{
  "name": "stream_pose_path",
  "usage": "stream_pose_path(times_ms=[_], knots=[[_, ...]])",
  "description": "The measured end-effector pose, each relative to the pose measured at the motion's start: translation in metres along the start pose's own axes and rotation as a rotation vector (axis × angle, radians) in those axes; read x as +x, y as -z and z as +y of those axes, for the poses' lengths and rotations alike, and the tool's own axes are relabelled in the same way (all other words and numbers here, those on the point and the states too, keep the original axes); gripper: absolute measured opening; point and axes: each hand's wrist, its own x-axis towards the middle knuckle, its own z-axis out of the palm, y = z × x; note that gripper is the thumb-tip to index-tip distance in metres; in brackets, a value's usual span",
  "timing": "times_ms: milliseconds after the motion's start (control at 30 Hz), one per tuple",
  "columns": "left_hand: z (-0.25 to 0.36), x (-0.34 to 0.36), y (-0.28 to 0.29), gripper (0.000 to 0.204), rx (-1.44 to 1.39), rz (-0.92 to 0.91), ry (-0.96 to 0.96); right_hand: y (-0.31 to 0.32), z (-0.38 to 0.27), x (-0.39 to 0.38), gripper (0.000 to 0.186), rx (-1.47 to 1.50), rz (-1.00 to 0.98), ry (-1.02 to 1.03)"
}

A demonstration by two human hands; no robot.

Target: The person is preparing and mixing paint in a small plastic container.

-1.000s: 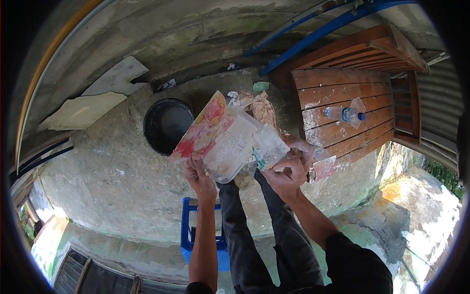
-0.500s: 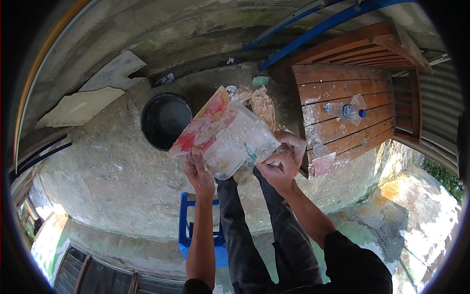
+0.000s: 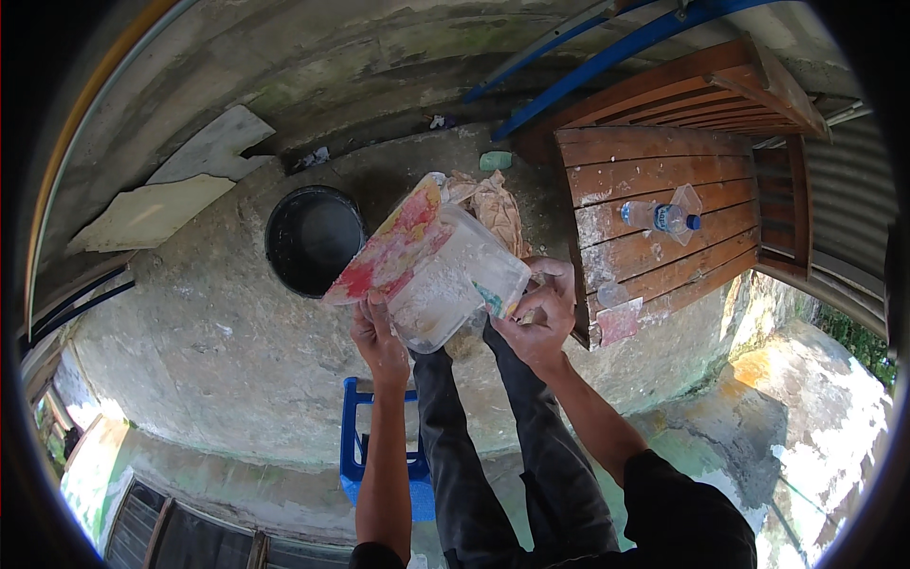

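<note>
My left hand (image 3: 377, 337) grips the lower edge of a flat piece (image 3: 384, 256) stained pink, red and yellow, together with the clear, powder-dusted plastic container (image 3: 434, 294) beside it. My right hand (image 3: 542, 313) has its fingers closed on the container's right end, where a small green-printed bit (image 3: 488, 299) shows. Both are held in front of me above my legs. Crumpled brown paper (image 3: 493, 213) lies behind them.
A black tub (image 3: 311, 242) sits left on the concrete floor. A wooden bench (image 3: 654, 266) on the right carries a water bottle (image 3: 643, 216). A blue plastic stool (image 3: 353, 446) stands below. Two boards (image 3: 152, 213) rest along the back wall, near blue metal bars (image 3: 559, 81).
The loose-looking clear piece at the container's right end has lowered against it. My right hand has moved slightly left, and the held things have shifted a little leftward with it.
</note>
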Motion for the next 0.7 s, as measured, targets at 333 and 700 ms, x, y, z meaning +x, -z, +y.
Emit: stream_pose_path(times_ms=[333,700], knots=[[-0.001,-0.002,-0.008,0.020,0.032,-0.024,0.007,0.040,0.041,-0.026,0.016,0.838,0.375,-0.853],[-0.014,-0.012,-0.033,0.025,0.152,-0.150,0.012,0.133,0.183,-0.089,0.027,0.367,0.440,-1.020]])
